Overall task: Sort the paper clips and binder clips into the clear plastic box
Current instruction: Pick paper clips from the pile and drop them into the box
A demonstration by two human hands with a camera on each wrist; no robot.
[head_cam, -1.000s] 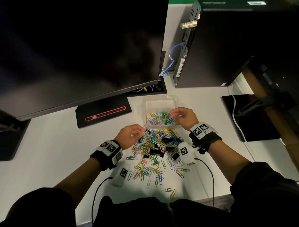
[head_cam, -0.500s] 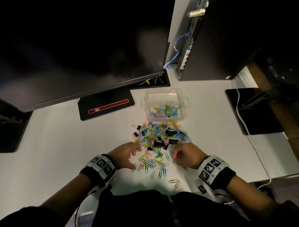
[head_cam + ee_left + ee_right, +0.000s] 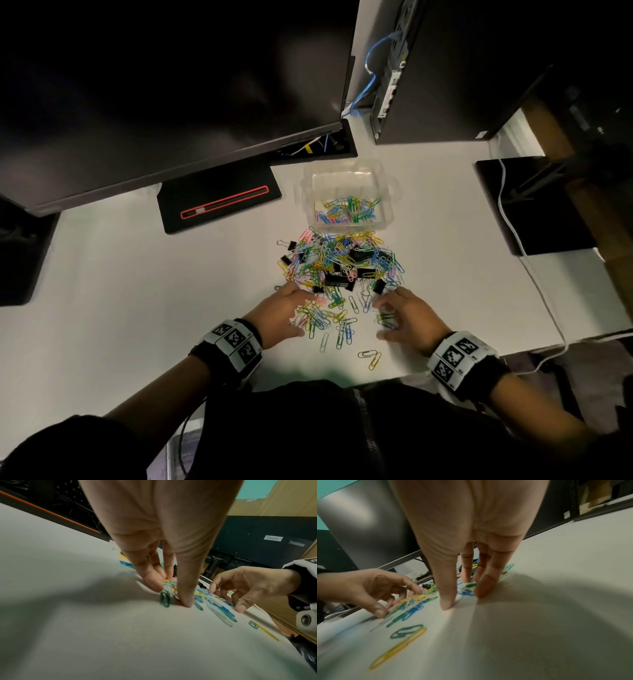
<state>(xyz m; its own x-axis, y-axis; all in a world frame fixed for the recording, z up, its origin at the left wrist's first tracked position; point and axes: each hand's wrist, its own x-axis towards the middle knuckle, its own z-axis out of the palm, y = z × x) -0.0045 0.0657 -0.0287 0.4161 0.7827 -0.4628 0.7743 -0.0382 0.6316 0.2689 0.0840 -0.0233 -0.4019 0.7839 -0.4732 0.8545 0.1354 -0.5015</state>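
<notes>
The clear plastic box [image 3: 346, 178] stands behind the pile and holds several coloured paper clips [image 3: 349, 210] in its near half. A heap of coloured paper clips [image 3: 339, 260] mixed with black binder clips [image 3: 337, 279] lies in front of it. My left hand [image 3: 297, 312] [image 3: 169, 595] rests at the heap's near left, thumb and fingers spread, tips on the table around a cluster of clips. My right hand [image 3: 382, 318] [image 3: 462, 595] does the same at the near right, straddling a few clips. Neither hand lifts anything.
A large dark monitor [image 3: 154, 85] and its base with a red line [image 3: 219, 202] stand at the back left. A computer tower [image 3: 462, 68] is back right. A black pad [image 3: 534, 205] with a white cable [image 3: 513, 222] lies right. Two stray clips [image 3: 370, 358] lie near the table's front edge.
My right hand has left the box and my left hand has left the pile's far side. Both have drawn back to the near edge of the pile and spread their fingers.
</notes>
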